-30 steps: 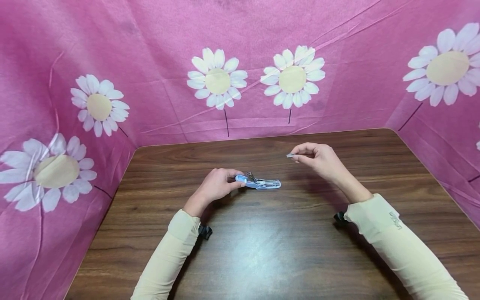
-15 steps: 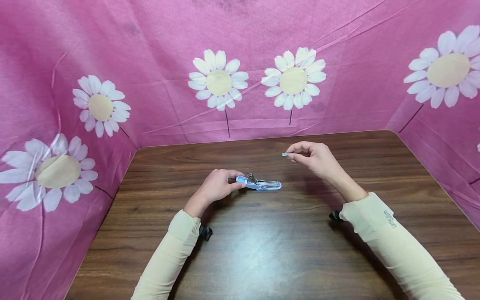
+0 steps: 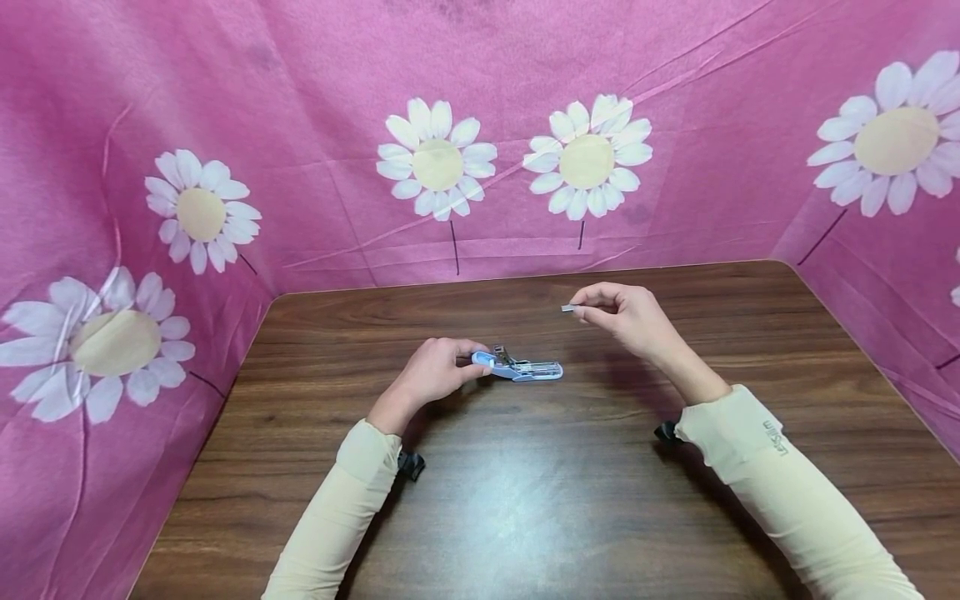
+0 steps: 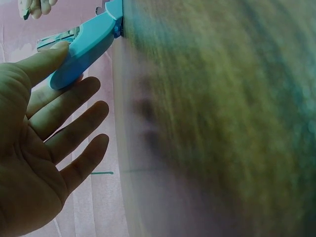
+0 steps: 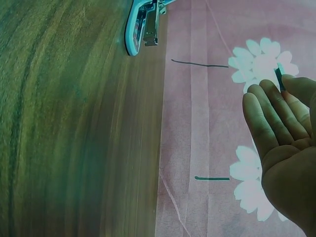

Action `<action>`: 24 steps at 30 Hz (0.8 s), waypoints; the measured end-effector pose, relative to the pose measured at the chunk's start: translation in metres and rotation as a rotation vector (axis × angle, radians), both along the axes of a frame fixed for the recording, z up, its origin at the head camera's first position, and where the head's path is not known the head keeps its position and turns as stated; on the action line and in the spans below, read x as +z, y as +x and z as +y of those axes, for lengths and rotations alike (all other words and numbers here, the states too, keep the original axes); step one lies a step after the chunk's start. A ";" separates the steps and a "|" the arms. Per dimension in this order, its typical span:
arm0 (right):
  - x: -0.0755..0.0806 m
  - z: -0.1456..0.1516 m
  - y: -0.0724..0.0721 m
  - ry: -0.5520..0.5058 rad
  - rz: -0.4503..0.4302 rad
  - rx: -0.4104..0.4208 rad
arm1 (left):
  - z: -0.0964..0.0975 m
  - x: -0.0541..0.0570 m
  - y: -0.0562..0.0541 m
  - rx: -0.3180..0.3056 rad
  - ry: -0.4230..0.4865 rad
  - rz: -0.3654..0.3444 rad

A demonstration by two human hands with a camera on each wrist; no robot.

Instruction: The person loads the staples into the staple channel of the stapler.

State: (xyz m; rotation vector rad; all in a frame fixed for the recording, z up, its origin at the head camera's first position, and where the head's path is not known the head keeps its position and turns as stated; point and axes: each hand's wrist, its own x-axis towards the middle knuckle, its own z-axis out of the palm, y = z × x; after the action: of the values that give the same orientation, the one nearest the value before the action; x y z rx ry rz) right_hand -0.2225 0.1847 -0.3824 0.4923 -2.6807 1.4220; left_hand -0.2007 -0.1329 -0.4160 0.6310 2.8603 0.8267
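A light-blue stapler (image 3: 538,372) is opened up on the table, its metal magazine showing. My left hand (image 3: 433,372) pinches its left end between thumb and forefinger. In the left wrist view the blue casing (image 4: 89,49) sits under the thumb, while the other fingers are spread off it. Above the table, to the right of and beyond the stapler, my right hand (image 3: 626,321) pinches a small grey strip of staples (image 3: 567,308) between thumb and forefinger. That strip (image 5: 279,79) looks thin and dark in the right wrist view, well apart from the stapler (image 5: 132,29).
The dark wood-grain table (image 3: 480,508) reaches back to a pink cloth (image 3: 322,150) printed with white daisies, which stands along the back and both sides. A black wrist strap piece (image 3: 411,465) shows below the left cuff, another (image 3: 666,432) by the right.
My right hand has shifted a little to the left with the staple strip. The left hand and the stapler have stayed in place.
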 end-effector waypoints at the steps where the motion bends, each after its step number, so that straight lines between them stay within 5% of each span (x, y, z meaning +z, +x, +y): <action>1: 0.000 0.000 0.000 0.000 0.002 -0.001 | 0.000 0.000 0.000 -0.001 0.001 -0.001; 24: -0.004 -0.006 0.002 -0.006 -0.005 -0.006 | 0.001 -0.001 0.001 0.013 0.013 -0.004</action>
State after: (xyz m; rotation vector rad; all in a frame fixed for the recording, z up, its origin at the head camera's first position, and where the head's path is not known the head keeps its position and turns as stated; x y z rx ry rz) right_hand -0.2208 0.1783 -0.3861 0.4801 -2.6780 1.4315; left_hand -0.2001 -0.1324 -0.4171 0.6125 2.8607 0.8484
